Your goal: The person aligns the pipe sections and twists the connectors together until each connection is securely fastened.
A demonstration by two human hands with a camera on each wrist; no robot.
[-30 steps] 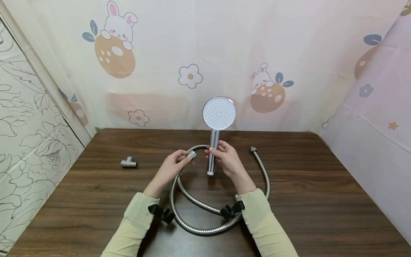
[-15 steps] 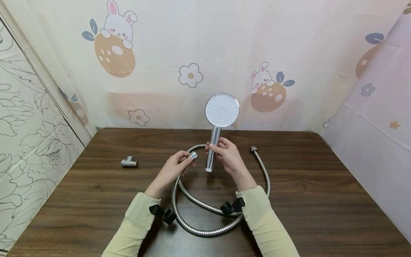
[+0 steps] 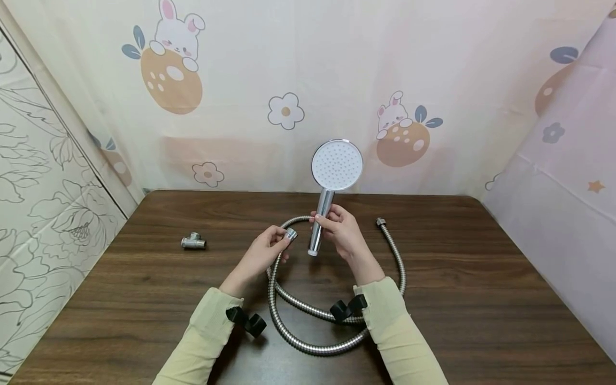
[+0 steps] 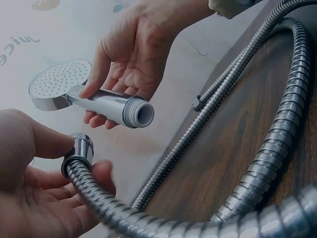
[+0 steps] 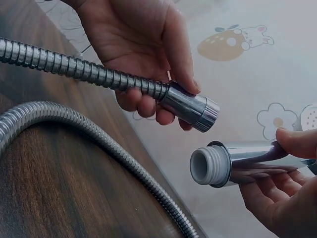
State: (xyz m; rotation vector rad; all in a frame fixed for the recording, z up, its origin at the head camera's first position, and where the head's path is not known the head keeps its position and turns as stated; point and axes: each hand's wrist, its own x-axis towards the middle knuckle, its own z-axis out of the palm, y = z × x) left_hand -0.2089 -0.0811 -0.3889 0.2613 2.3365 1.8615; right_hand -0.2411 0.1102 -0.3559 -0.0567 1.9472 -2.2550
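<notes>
My right hand (image 3: 347,235) grips the chrome handle of a shower head (image 3: 337,164), its round white spray face turned toward me. A white threaded end shows at the bottom of that handle (image 5: 210,166) in the right wrist view. Between thumb and fingers, my left hand (image 3: 262,252) pinches the chrome connector nut (image 4: 81,148) of a ribbed metal shower hose (image 3: 308,348). Nut and threaded end are close together but apart. The hose loops over the table below both hands, and its other end (image 3: 380,222) lies to the right.
A small chrome tee-shaped valve fitting (image 3: 194,241) lies at the left of the dark wooden table (image 3: 481,299). Behind the table hangs a printed curtain (image 3: 337,64). Black wrist mounts (image 3: 246,322) are strapped over both sleeves.
The shower head has tilted and shifted slightly right, its lower end swinging left toward the hose nut. My left hand has moved a little right, drawing the hose loop with it.
</notes>
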